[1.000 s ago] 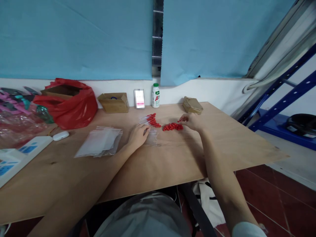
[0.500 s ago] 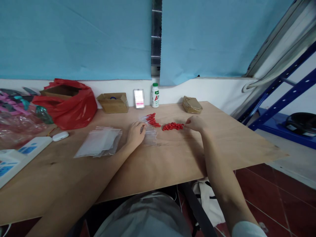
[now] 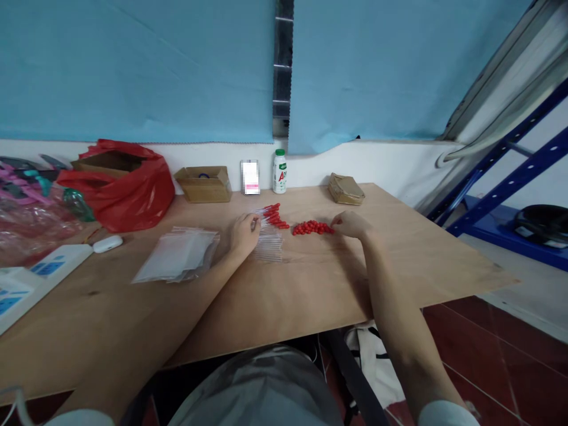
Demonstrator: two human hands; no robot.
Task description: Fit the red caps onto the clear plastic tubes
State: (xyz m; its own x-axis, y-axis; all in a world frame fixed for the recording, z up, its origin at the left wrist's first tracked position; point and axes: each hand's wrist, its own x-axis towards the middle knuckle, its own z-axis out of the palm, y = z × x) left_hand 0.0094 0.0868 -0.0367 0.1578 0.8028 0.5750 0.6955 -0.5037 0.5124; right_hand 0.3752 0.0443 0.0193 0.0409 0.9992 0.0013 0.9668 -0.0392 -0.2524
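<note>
My left hand rests at the left side of a bundle of thin clear tubes, its fingers curled together; what they hold, if anything, is too small to make out. Just beyond those fingers lie several clear tubes with red ends, the red parts pointing right. A heap of small red rounded pieces stretches between the two hands. At its right end my right hand has thumb and forefinger pinched together beside the last red pieces; whether one is between the fingertips cannot be made out.
Clear plastic bags lie left of my left hand. Along the wall stand a red bag, an open cardboard box, a phone, a white bottle and a brown package. A power strip lies at the left.
My left hand's fingers have drawn slightly back and curled up more. My right hand has moved very slightly toward me and stays at the end of the red heap.
</note>
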